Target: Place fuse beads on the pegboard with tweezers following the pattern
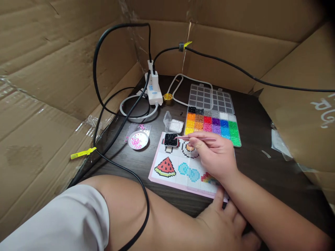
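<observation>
My right hand (214, 155) is closed on pink tweezers (186, 138), held in a pinch between thumb and fingers. The tweezer tips reach into a small square tray of black beads (170, 139), which sits on the upper left of a pattern sheet (159, 176). Pixel pictures, among them a watermelon slice (165, 168), are printed on that sheet. A clear pegboard (200, 185) lies over its right part, half covered by my right hand. My left hand (222, 221) rests with fingers spread at the near edge of the sheet and pegboard, partly beneath my right forearm.
Behind the sheet stands an open bead organizer (213, 125) with many colours. A round dish of pink and white beads (138, 140) overlaps a small pegboard (146, 128). A small lidded box (176, 125), a power strip (154, 92) and black cables (123, 127) lie around; cardboard walls (222, 31) enclose the table.
</observation>
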`<state>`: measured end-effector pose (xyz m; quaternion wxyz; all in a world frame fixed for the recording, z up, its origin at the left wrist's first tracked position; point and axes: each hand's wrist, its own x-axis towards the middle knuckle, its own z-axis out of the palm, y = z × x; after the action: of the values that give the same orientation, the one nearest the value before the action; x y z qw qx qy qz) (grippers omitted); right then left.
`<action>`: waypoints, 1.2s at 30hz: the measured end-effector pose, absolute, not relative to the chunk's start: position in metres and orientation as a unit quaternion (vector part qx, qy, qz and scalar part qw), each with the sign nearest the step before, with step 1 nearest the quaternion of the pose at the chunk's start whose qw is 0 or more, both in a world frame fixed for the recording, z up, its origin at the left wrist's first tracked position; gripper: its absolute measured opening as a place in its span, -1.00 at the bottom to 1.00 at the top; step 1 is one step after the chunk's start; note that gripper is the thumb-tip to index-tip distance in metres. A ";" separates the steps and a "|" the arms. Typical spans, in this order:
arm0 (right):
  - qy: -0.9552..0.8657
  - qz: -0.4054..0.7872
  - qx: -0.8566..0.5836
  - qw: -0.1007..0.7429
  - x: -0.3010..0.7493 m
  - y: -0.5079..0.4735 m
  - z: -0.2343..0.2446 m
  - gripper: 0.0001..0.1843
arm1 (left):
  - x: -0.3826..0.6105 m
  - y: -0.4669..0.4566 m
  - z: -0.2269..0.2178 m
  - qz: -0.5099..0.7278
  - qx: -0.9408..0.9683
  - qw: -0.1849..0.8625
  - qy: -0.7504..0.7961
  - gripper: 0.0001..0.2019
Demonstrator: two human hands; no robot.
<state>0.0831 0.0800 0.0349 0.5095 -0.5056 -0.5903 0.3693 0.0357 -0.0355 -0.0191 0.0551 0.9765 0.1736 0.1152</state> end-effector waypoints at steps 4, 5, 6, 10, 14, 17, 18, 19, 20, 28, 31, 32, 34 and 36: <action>-0.543 0.321 -0.545 0.553 0.106 0.071 0.049 -0.91 | 0.033 -0.035 -0.013 0.108 0.975 0.064 0.183 -0.54; -0.530 0.309 -0.557 0.560 0.115 0.068 0.050 -0.89 | 0.033 -0.036 -0.013 0.107 0.974 0.070 0.186 -0.53; -0.516 0.297 -0.564 0.571 0.125 0.064 0.051 -0.87 | 0.033 -0.036 -0.012 0.104 0.974 0.077 0.186 -0.53; -0.456 0.301 -0.595 0.590 0.167 0.044 0.039 -0.83 | 0.032 -0.038 -0.013 0.085 0.975 0.093 0.185 -0.47; -0.426 0.330 -0.608 0.583 0.189 0.024 0.013 -0.84 | 0.032 -0.037 -0.012 0.068 0.975 0.103 0.182 -0.38; -0.424 0.342 -0.611 0.575 0.193 0.018 -0.002 -0.83 | 0.032 -0.035 -0.010 0.054 0.976 0.122 0.172 -0.37; -0.426 0.344 -0.610 0.573 0.193 0.018 -0.006 -0.83 | 0.032 -0.034 -0.009 0.053 0.976 0.125 0.172 -0.37; -0.429 0.345 -0.610 0.570 0.193 0.018 -0.008 -0.82 | 0.032 -0.034 -0.009 0.054 0.975 0.127 0.173 -0.37; -0.432 0.346 -0.612 0.565 0.193 0.019 -0.008 -0.81 | 0.032 -0.034 -0.008 0.056 0.975 0.128 0.175 -0.38; -0.487 0.319 -0.628 0.516 0.187 0.020 0.003 -0.85 | 0.032 -0.034 -0.012 0.073 0.973 0.130 0.178 -0.43; -0.509 0.307 -0.628 0.503 0.186 0.019 0.004 -0.87 | 0.032 -0.034 -0.013 0.081 0.971 0.134 0.180 -0.43; -0.512 0.305 -0.628 0.500 0.186 0.019 0.004 -0.87 | 0.033 -0.035 -0.013 0.082 0.971 0.135 0.182 -0.43; -0.517 0.303 -0.629 0.496 0.187 0.018 0.004 -0.87 | 0.033 -0.035 -0.013 0.086 0.970 0.135 0.186 -0.44; -0.516 0.305 -0.631 0.492 0.186 0.018 0.004 -0.87 | 0.034 -0.036 -0.013 0.088 0.969 0.133 0.189 -0.45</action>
<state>0.1863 0.0182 0.0036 0.4925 -0.6312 -0.5158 0.3049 0.0339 -0.0356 -0.0131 0.1326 0.9690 0.1891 0.0879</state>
